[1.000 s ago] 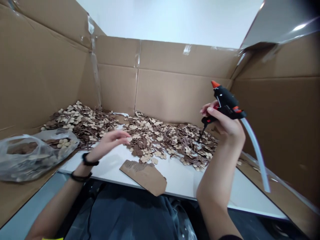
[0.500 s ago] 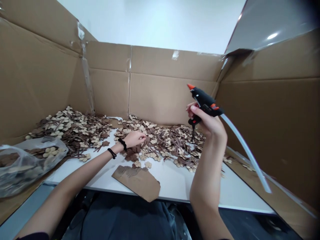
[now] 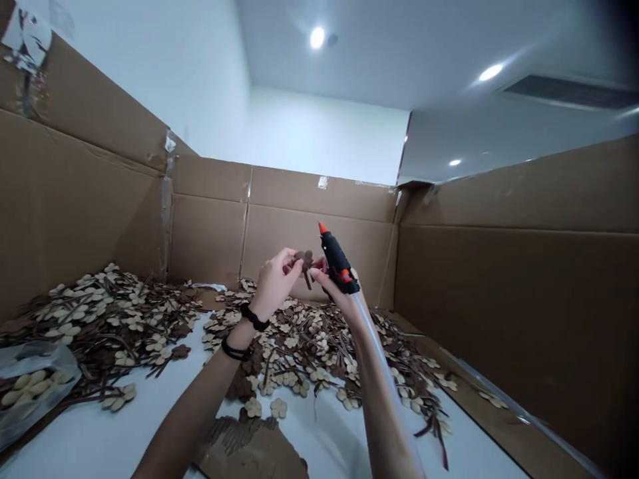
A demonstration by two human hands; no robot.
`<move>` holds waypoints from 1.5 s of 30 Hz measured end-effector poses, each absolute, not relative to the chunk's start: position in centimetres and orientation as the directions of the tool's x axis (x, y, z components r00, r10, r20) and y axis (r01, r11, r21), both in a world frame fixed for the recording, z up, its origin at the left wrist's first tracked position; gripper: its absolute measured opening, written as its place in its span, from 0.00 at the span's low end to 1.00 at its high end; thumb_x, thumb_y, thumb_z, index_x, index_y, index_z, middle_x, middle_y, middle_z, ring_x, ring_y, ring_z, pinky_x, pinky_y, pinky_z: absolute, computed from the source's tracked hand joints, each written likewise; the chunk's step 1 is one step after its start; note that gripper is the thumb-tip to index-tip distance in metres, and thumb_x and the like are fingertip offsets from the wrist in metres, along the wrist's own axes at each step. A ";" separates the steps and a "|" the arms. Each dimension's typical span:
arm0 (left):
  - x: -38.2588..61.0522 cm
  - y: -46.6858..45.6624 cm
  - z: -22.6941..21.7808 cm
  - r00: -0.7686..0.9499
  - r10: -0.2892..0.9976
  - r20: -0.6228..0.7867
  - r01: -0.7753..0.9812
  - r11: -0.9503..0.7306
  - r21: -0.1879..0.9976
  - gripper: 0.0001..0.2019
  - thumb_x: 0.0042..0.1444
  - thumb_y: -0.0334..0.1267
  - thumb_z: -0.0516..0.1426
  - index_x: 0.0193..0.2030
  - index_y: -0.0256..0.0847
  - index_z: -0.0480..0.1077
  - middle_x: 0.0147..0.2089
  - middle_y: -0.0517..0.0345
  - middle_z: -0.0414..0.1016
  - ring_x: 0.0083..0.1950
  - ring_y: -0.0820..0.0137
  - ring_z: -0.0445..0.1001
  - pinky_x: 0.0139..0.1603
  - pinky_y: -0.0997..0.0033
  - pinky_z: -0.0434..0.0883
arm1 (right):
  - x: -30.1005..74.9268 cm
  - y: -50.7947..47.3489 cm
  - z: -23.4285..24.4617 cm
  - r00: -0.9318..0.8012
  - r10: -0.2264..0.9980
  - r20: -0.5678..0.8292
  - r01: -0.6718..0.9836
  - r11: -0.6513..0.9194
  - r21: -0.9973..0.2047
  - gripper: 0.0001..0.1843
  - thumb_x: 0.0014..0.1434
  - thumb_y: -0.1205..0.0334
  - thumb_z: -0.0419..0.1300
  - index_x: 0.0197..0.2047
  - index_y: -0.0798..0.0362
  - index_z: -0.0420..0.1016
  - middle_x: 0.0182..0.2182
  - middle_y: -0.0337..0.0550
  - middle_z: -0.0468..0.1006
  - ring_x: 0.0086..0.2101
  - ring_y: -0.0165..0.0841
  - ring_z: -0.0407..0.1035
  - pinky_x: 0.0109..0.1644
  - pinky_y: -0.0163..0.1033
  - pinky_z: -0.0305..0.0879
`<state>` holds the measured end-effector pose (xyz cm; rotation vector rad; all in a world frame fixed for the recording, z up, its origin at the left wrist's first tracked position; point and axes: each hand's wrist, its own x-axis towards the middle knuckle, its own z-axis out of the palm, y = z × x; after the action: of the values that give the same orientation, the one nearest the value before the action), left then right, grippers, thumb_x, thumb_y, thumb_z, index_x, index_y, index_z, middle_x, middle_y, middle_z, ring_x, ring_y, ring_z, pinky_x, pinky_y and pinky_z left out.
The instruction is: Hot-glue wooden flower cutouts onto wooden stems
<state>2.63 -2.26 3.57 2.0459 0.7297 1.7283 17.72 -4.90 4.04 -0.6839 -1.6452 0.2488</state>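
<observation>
My left hand, with two black bands on its wrist, is raised above the table and pinches a dark brown flower-shaped piece. A short brown strip hangs down from that piece. Close beside it, my right hand is wrapped round a black glue gun whose orange nozzle points up. A long pale glue stick trails from its back along my forearm. The fingertips of my right hand are at the flower's edge; whether they grip it too I cannot tell.
Heaps of beige and brown flower pieces cover much of the white table. At left lies a clear plastic bag of pieces. A cardboard scrap is at the front edge. Cardboard walls surround the table.
My left hand has risen from the heap with a brown flower piece. My right hand has brought the glue gun leftward beside it. The view has tilted up.
</observation>
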 end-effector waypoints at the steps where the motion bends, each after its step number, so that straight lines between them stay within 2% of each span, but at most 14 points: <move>1: 2.8 -1.9 3.1 0.141 0.612 0.778 0.119 -0.791 0.600 0.09 0.58 0.42 0.53 0.39 0.39 0.69 0.35 0.55 0.78 0.36 0.69 0.76 0.39 0.72 0.69 | 17.6 -4.8 4.1 -0.038 0.552 0.833 0.303 0.801 -0.517 0.15 0.52 0.48 0.62 0.35 0.51 0.69 0.29 0.39 0.69 0.30 0.31 0.64 0.36 0.38 0.62; 4: 2.6 -0.9 2.3 0.179 0.649 0.739 0.065 -0.758 0.650 0.11 0.57 0.42 0.55 0.39 0.36 0.72 0.36 0.53 0.78 0.37 0.68 0.75 0.40 0.71 0.68 | 17.7 -4.7 4.0 -0.004 0.578 0.816 0.321 0.774 -0.546 0.16 0.54 0.46 0.60 0.35 0.51 0.69 0.28 0.40 0.69 0.29 0.31 0.63 0.33 0.37 0.62; 8: 1.0 -0.9 2.6 0.127 0.714 0.689 -0.009 -0.694 0.720 0.13 0.55 0.42 0.57 0.40 0.34 0.74 0.40 0.49 0.78 0.40 0.67 0.73 0.42 0.70 0.67 | 18.9 -4.9 3.5 -0.054 0.722 0.689 0.273 0.675 -0.686 0.20 0.54 0.41 0.58 0.34 0.51 0.69 0.22 0.37 0.65 0.22 0.28 0.57 0.25 0.35 0.55; 10: -0.1 -1.2 3.0 0.128 0.747 0.652 -0.058 -0.651 0.757 0.14 0.55 0.43 0.57 0.40 0.34 0.75 0.40 0.50 0.78 0.39 0.68 0.72 0.38 0.72 0.66 | 19.6 -4.8 3.2 -0.069 0.748 0.660 0.229 0.656 -0.719 0.24 0.52 0.38 0.58 0.32 0.53 0.70 0.21 0.38 0.66 0.21 0.28 0.57 0.24 0.35 0.54; 12: -1.0 -1.5 3.3 0.148 0.769 0.622 -0.077 -0.618 0.783 0.15 0.54 0.44 0.57 0.40 0.34 0.75 0.39 0.51 0.77 0.33 0.72 0.68 0.31 0.75 0.63 | 20.0 -4.4 2.9 -0.063 0.752 0.656 0.200 0.654 -0.730 0.28 0.50 0.34 0.56 0.30 0.54 0.71 0.21 0.40 0.67 0.21 0.28 0.57 0.23 0.35 0.53; 16: -2.2 -1.9 3.4 0.191 0.774 0.604 -0.072 -0.602 0.795 0.17 0.54 0.48 0.57 0.42 0.37 0.76 0.33 0.57 0.73 0.25 0.78 0.57 0.25 0.76 0.54 | 20.1 -3.4 2.5 -0.054 0.747 0.663 0.247 0.653 -0.716 0.31 0.51 0.31 0.53 0.25 0.54 0.73 0.22 0.44 0.72 0.22 0.31 0.61 0.26 0.37 0.56; 19: -2.4 -2.1 3.5 0.209 0.769 0.604 -0.080 -0.603 0.794 0.18 0.54 0.50 0.58 0.43 0.37 0.76 0.28 0.61 0.65 0.26 0.78 0.55 0.25 0.76 0.53 | 19.9 -2.7 2.3 -0.025 0.742 0.670 0.270 0.650 -0.710 0.34 0.50 0.28 0.49 0.21 0.53 0.72 0.22 0.44 0.73 0.25 0.33 0.64 0.31 0.37 0.59; 22: -2.4 -2.4 3.6 0.232 0.763 0.603 -0.100 -0.598 0.795 0.18 0.54 0.50 0.58 0.43 0.37 0.76 0.27 0.61 0.62 0.27 0.77 0.54 0.26 0.76 0.52 | 19.9 -2.4 2.2 0.048 0.763 0.645 0.257 0.614 -0.746 0.36 0.47 0.25 0.49 0.18 0.53 0.70 0.20 0.43 0.72 0.24 0.33 0.63 0.32 0.38 0.60; 31: -2.2 -3.6 4.0 0.275 0.742 0.611 -0.102 -0.610 0.786 0.18 0.56 0.50 0.56 0.41 0.37 0.76 0.27 0.61 0.60 0.28 0.76 0.53 0.28 0.76 0.52 | 20.5 -2.5 2.1 0.014 0.743 0.669 0.265 0.642 -0.719 0.33 0.53 0.30 0.49 0.17 0.51 0.67 0.18 0.41 0.69 0.23 0.32 0.62 0.33 0.38 0.58; 38: -2.2 -4.1 4.1 0.274 0.735 0.620 -0.086 -0.624 0.777 0.19 0.56 0.51 0.55 0.40 0.36 0.77 0.27 0.59 0.65 0.28 0.76 0.52 0.27 0.75 0.52 | 20.3 -3.3 2.5 0.003 0.739 0.673 0.317 0.638 -0.702 0.32 0.51 0.30 0.49 0.17 0.51 0.65 0.17 0.40 0.68 0.22 0.32 0.60 0.32 0.38 0.58; 45: -2.2 -4.3 4.3 0.278 0.732 0.622 -0.075 -0.629 0.773 0.19 0.57 0.50 0.55 0.40 0.36 0.77 0.27 0.59 0.66 0.27 0.76 0.52 0.27 0.75 0.52 | 20.4 -3.5 2.5 0.017 0.749 0.662 0.335 0.620 -0.710 0.33 0.50 0.29 0.50 0.17 0.51 0.64 0.17 0.40 0.66 0.21 0.31 0.59 0.30 0.38 0.57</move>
<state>-2.19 -4.28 4.27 1.8324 0.5932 1.4276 20.36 -3.50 2.53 -0.9287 -1.5797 0.4083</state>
